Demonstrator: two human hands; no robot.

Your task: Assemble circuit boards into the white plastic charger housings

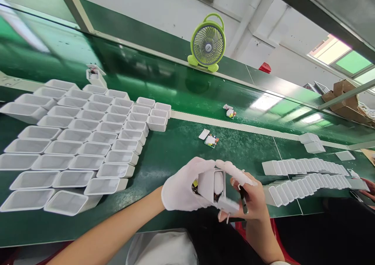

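Note:
My left hand (184, 185), in a white glove, is wrapped around a white plastic housing (206, 185) above the green bench. White and coloured electronic parts show at the housing's openings. My right hand (256, 200), with white covers on its fingers, is closed on a slim metal tool (243, 200) that looks like tweezers. Its fingers also meet the far rim of the housing and a small white cap with prongs (228, 205) at the near end. Whether the cap is attached to the housing, I cannot tell. Beyond my hands lies a circuit board (211, 141) beside a white plate.
Rows of white open boxes (90, 136) cover the left of the bench. Narrow white housings (307, 166) stand in two rows at right. Another circuit board (231, 113) lies on the belt, below a green fan (208, 46). A co-worker's hand (369, 189) is at far right.

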